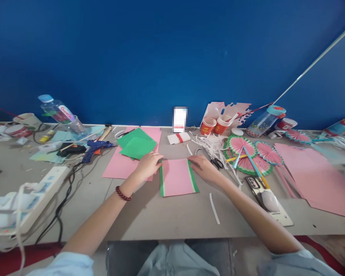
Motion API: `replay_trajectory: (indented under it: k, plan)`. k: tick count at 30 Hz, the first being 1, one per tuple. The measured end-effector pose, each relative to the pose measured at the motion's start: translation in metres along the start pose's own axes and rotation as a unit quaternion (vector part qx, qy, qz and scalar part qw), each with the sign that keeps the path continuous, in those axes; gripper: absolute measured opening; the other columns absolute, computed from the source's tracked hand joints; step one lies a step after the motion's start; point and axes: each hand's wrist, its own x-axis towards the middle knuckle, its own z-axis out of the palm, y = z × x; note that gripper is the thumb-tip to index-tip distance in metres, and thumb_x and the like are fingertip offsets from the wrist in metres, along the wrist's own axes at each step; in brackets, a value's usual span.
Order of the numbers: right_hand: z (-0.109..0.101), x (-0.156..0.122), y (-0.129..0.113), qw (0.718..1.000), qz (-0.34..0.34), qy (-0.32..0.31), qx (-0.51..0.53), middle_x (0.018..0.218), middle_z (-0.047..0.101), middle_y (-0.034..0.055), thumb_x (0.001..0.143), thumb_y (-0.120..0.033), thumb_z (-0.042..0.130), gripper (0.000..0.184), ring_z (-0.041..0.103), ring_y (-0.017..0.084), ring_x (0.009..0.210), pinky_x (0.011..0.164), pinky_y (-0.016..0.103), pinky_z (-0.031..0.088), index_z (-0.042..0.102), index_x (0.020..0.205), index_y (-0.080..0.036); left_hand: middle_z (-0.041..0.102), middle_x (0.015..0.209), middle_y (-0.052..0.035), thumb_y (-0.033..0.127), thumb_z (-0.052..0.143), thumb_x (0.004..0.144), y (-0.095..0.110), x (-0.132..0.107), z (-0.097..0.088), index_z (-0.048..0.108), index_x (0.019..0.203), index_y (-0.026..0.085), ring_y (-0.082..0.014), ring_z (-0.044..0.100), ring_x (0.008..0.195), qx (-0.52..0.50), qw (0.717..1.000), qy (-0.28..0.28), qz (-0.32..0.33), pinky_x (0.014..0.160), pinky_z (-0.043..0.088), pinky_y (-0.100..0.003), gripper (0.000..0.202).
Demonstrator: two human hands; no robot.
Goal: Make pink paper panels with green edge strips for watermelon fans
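A pink paper sheet with green and white strips along both side edges (177, 177) lies flat on the grey table (172, 218) in front of me. My left hand (148, 165), with a dark red bead bracelet on its wrist, pinches the sheet's far left corner with curled fingers. My right hand (204, 168) grips the far right corner the same way. Both hands rest on the table at the sheet's far edge.
Green paper squares (136, 145) lie on a large pink sheet (117, 165) to the left, by a blue glue gun (96, 147) and a power strip (31, 199). To the right lie scissors (217, 163), watermelon paper fans (247, 153), a phone (266, 195), red cups (215, 124) and a white strip (214, 208).
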Motion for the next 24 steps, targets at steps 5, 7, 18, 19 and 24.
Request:
replay_trajectory:
  k: [5, 7, 18, 19, 24]
  plan:
    - [0.002, 0.017, 0.008, 0.998, 0.002, -0.039, -0.039, 0.115, 0.06, 0.0137, 0.082, -0.027, 0.064, 0.041, 0.052, 0.027, 0.105, 0.094, 0.043, 0.042, 0.059, 0.121, -0.017, 0.067, 0.103, -0.0081, 0.013, 0.06, 0.082, 0.003, 0.005, 0.012, 0.066, 0.107, 0.02, -0.0248, 0.059, 0.102, 0.002, 1.0, 0.003, -0.006, 0.081, 0.047, -0.033, 0.026]
    - [0.002, 0.021, 0.009, 0.998, 0.011, -0.042, -0.039, 0.106, 0.061, 0.0129, 0.079, -0.027, 0.068, 0.039, 0.053, 0.026, 0.099, 0.091, 0.04, 0.042, 0.062, 0.117, -0.015, 0.066, 0.103, -0.0076, 0.01, 0.059, 0.081, 0.001, 0.006, 0.015, 0.066, 0.108, 0.02, -0.0238, 0.059, 0.102, -0.015, 1.0, 0.003, -0.009, 0.078, 0.047, -0.031, 0.029]
    - [-0.015, 0.036, -0.002, 0.993, 0.101, -0.015, 0.067, 0.068, 0.063, -0.0007, 0.077, -0.019, 0.061, 0.006, 0.053, 0.013, 0.062, 0.061, 0.024, 0.04, 0.066, 0.075, -0.018, 0.063, 0.089, -0.0026, 0.012, 0.053, 0.08, 0.005, 0.006, -0.002, 0.066, 0.079, 0.018, -0.015, 0.062, 0.071, -0.096, 0.995, 0.016, -0.037, 0.057, 0.044, -0.024, 0.015]
    - [-0.022, 0.036, -0.007, 0.993, 0.095, 0.011, 0.073, 0.069, 0.064, -0.0007, 0.078, -0.019, 0.059, 0.007, 0.054, 0.013, 0.062, 0.062, 0.025, 0.042, 0.066, 0.075, -0.019, 0.064, 0.088, -0.0019, 0.012, 0.054, 0.08, 0.007, 0.007, -0.009, 0.066, 0.079, 0.019, -0.0156, 0.062, 0.074, -0.094, 0.994, 0.043, -0.033, 0.06, 0.045, -0.025, 0.013]
    - [-0.057, 0.028, -0.038, 0.981, 0.016, 0.19, 0.033, 0.086, 0.068, 0.0041, 0.085, -0.024, 0.053, 0.014, 0.059, 0.016, 0.072, 0.071, 0.029, 0.048, 0.066, 0.087, -0.02, 0.066, 0.09, -0.0027, 0.017, 0.05, 0.089, 0.024, -0.004, -0.044, 0.065, 0.088, 0.02, -0.0168, 0.06, 0.089, -0.06, 0.954, 0.286, 0.066, 0.076, 0.046, -0.028, 0.015]
